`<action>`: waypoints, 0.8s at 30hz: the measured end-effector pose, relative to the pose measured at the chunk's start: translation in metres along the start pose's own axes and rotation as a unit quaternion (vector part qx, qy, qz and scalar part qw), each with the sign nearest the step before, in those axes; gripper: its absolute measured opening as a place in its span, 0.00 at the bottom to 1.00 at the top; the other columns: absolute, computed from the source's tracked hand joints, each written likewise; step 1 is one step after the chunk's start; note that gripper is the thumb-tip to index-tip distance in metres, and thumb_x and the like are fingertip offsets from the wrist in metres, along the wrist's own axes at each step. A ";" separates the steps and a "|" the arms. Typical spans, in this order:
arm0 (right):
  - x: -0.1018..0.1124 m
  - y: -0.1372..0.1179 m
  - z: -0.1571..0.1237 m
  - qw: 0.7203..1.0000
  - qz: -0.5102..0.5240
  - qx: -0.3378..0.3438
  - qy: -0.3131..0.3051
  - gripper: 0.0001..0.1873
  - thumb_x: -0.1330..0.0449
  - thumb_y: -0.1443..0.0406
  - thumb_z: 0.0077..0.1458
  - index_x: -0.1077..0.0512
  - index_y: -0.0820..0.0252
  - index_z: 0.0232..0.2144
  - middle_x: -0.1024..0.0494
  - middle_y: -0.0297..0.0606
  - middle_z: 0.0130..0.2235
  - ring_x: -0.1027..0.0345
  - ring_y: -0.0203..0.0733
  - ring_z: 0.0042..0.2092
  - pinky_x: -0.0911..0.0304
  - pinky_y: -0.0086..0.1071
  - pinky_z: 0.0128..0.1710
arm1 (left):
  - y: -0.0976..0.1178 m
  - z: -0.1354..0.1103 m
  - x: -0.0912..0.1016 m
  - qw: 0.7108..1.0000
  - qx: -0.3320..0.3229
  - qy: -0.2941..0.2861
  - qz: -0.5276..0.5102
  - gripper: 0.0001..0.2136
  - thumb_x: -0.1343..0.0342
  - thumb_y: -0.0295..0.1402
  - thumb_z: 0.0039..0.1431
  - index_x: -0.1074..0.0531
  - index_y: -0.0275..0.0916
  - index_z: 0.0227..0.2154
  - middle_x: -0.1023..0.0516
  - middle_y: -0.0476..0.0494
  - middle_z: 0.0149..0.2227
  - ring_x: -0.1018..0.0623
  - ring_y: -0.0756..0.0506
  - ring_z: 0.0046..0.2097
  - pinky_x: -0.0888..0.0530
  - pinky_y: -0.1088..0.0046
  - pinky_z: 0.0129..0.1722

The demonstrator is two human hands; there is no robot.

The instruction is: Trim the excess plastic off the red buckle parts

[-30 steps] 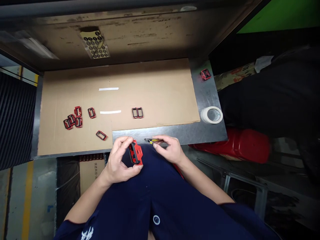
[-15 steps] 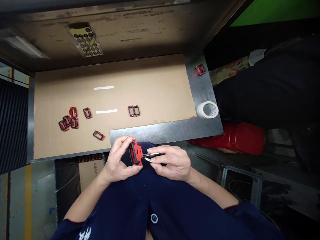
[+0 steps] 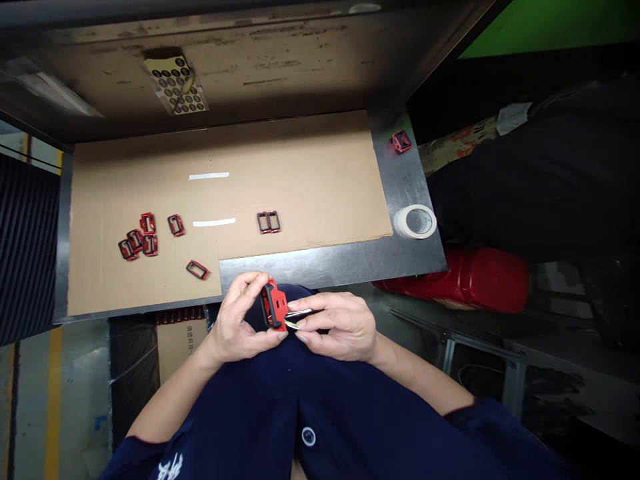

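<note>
Red-black frame, tool at its edge

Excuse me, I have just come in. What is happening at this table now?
A person holds a red and black part in the left hand, in front of the table's near edge. The right hand holds a slim hand tool, its end at the part's side; the exact contact is hidden. Similar parts lie on the cardboard, and a roll of tape rests to the right.
</note>
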State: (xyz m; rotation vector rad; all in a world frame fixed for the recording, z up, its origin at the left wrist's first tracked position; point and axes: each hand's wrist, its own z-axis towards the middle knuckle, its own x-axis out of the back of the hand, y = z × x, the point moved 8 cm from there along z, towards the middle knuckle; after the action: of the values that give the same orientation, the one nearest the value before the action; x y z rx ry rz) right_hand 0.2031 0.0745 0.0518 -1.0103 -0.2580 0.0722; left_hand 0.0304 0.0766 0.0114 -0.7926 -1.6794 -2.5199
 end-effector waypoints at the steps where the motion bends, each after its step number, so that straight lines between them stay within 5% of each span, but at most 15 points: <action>1: 0.000 0.000 0.000 1.000 -0.001 0.000 0.000 0.07 0.32 0.74 0.50 0.21 0.60 0.32 0.14 0.45 0.40 0.17 0.41 0.36 0.20 0.26 0.35 | 0.001 0.000 0.000 1.000 -0.003 0.001 0.000 0.42 0.32 0.37 0.55 0.46 0.43 0.70 0.33 0.33 0.55 0.26 0.38 0.54 0.22 0.56 0.51; 14: 0.000 -0.002 0.000 1.000 0.011 -0.001 -0.011 0.06 0.31 0.73 0.51 0.20 0.60 0.32 0.14 0.44 0.41 0.17 0.40 0.37 0.21 0.26 0.38 | 0.001 0.000 -0.001 1.000 -0.004 0.001 0.012 0.42 0.33 0.37 0.55 0.46 0.44 0.70 0.33 0.33 0.54 0.26 0.38 0.54 0.21 0.55 0.50; 24: -0.001 0.007 -0.004 0.996 0.058 -0.064 -0.031 0.06 0.32 0.71 0.55 0.18 0.60 0.37 0.20 0.45 0.41 0.20 0.39 0.38 0.21 0.30 0.38 | 0.003 0.003 0.002 1.000 -0.008 -0.004 0.028 0.42 0.33 0.38 0.56 0.46 0.45 0.70 0.32 0.34 0.53 0.26 0.37 0.53 0.22 0.54 0.49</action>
State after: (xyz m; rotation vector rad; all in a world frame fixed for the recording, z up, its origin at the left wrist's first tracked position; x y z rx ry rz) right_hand 0.2034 0.0747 0.0433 -1.1521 -0.2634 0.1958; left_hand 0.0305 0.0782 0.0153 -0.8397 -1.6166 -2.5005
